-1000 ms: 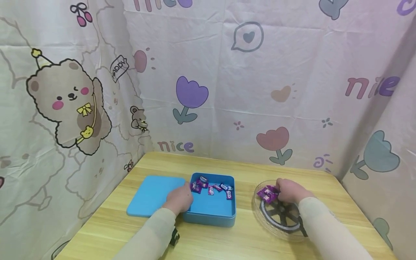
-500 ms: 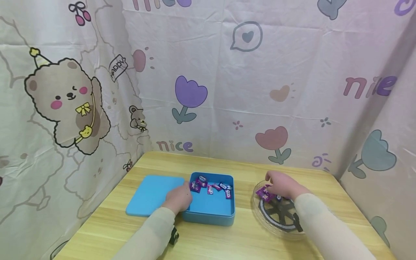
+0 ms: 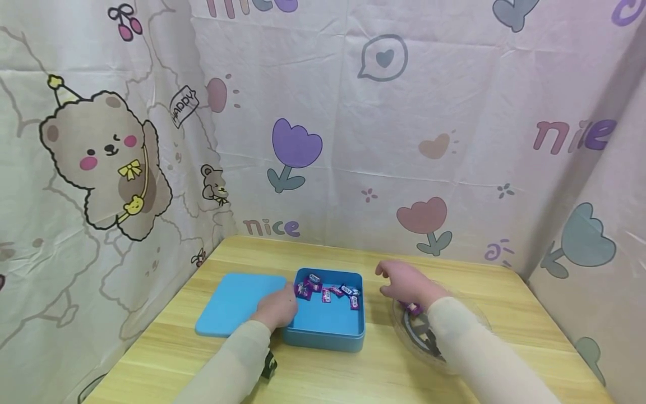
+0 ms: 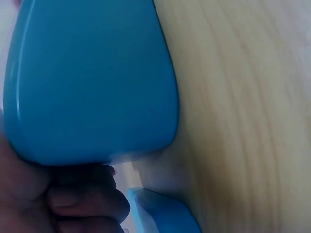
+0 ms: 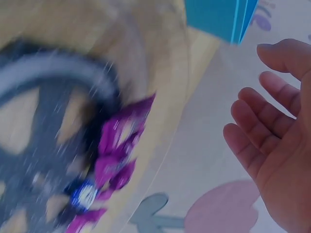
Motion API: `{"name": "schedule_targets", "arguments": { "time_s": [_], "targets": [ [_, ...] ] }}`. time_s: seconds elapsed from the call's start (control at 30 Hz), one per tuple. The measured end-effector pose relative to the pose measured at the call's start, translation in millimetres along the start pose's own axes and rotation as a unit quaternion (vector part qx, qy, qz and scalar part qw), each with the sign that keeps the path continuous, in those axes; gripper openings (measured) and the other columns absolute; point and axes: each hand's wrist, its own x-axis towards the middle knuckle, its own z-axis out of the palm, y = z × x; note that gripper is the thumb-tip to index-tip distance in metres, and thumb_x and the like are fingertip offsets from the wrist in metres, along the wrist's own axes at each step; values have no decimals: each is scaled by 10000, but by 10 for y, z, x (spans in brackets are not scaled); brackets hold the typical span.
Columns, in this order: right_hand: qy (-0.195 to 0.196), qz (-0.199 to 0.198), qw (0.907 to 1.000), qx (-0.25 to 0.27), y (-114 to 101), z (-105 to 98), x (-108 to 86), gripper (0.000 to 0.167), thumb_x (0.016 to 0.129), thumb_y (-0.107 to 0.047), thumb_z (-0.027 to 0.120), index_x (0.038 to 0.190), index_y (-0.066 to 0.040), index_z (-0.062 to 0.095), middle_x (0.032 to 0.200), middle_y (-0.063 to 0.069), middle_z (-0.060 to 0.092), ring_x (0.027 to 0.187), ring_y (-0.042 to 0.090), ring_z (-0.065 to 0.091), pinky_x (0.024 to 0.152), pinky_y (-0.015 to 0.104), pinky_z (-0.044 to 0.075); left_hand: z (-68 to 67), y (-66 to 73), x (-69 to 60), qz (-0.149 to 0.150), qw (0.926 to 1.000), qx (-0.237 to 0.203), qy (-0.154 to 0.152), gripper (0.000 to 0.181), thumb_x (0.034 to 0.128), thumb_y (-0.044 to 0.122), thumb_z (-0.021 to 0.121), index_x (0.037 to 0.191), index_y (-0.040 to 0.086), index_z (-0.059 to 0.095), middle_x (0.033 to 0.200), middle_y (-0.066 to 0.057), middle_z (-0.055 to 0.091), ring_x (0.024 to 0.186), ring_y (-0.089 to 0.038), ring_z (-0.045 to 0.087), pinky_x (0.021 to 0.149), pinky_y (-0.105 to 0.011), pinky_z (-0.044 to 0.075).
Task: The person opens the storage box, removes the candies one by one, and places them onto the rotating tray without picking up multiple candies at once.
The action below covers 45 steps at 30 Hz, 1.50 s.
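Note:
The left hand (image 3: 278, 308) (image 4: 87, 201) holds the left side of an open blue box (image 3: 325, 341) (image 4: 97, 82), its fingers curled against the wall and the thumb by the rim. Several small wrapped candies (image 3: 327, 294) lie toward the back of the box. Between the box and a clear round dish (image 3: 398, 332), the right hand (image 3: 406, 280) (image 5: 286, 131) hovers with loosely bent fingers; its palm shows nothing held. Purple candies (image 3: 413, 308) (image 5: 116, 141) and a blue one (image 5: 84, 195) are in the dish, partly hidden by the right arm in the head view.
A flat blue lid (image 3: 239, 306) lies on the wooden table left of the box. Beneath the left forearm is a small dark object (image 3: 270, 365). A dark spoked shape (image 5: 43, 126) shows through the dish. Printed curtains stand behind and beside the table.
The right hand has risen from the candies in the dish and moved left toward the box, its fingers loosening. The left hand has stayed at the box.

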Motion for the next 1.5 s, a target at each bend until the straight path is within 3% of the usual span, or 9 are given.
{"name": "schedule_targets", "arguments": {
  "time_s": [0.33,0.5,0.83,1.1,1.3,1.5],
  "targets": [
    [-48,-324,9992,213,-392,240,213,359,881,-178,779,1217,-98,685,1135,70,679,1024,225,626,936,453,532,2,-12,5,91,9999,-72,-91,571,1059,174,385,1541,-106,262,1537,-262,406,1384,-427,413,1073,-630,362],
    [-21,-406,9992,43,-550,371,311,360,889,-211,772,1225,-112,690,1140,56,671,1053,232,628,948,447,530,-9,-17,2,95,9999,-67,-81,580,1054,174,394,1543,-106,258,1532,-260,415,1386,-425,411,1070,-637,361],
    [-241,-618,9974,-275,-748,595,462,383,914,-235,748,1273,-120,680,1170,42,672,1100,241,625,971,447,520,4,-15,25,128,9999,-16,-42,578,1063,188,400,1543,-102,262,1512,-261,443,1335,-396,481,1047,-617,401],
    [-580,-435,9959,-542,-852,777,550,449,920,-302,751,1347,-197,660,1284,25,631,1210,276,557,983,473,509,-9,-22,10,95,10000,-1,-18,567,1052,164,401,1534,-109,277,1521,-267,426,1342,-398,471,1055,-609,396],
    [-725,-464,9926,-854,-910,804,573,419,918,-321,758,1320,-227,688,1217,-2,646,1110,233,559,939,434,533,-2,-25,11,97,10000,-7,8,569,1052,172,403,1533,-106,280,1506,-271,443,1336,-404,477,1047,-611,404],
    [-645,-676,9890,-1150,-918,846,575,259,938,-301,740,1184,-223,754,1016,-43,650,943,177,541,861,359,538,16,-29,21,72,10000,53,3,574,1051,172,414,1531,-112,276,1491,-274,461,1298,-388,514,1034,-609,417]
  ]
}}
